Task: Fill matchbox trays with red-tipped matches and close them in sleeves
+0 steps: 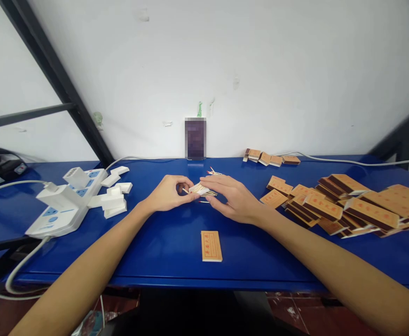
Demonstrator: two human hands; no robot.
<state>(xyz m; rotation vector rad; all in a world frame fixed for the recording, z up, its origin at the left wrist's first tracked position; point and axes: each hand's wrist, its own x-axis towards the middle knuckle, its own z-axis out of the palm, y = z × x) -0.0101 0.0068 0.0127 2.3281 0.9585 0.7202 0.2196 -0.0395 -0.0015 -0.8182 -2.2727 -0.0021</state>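
Note:
My left hand (167, 193) is closed in a pinch on the left end of a small white matchbox tray (198, 188) with matches in it, held just above the blue table (162, 242). My right hand (234, 198) curls round the tray's right end, fingers pressed on the matches. A few loose matches (213, 172) lie on the table just behind my hands. One closed tan matchbox (211, 246) lies flat in front of my hands, near the table's front edge.
A big heap of tan matchboxes (351, 205) covers the right side; a few more (271, 158) lie by the wall. At left are a white power strip (64, 203) with plugs and cables, and several white blocks (111, 200). A dark card (195, 138) leans on the wall.

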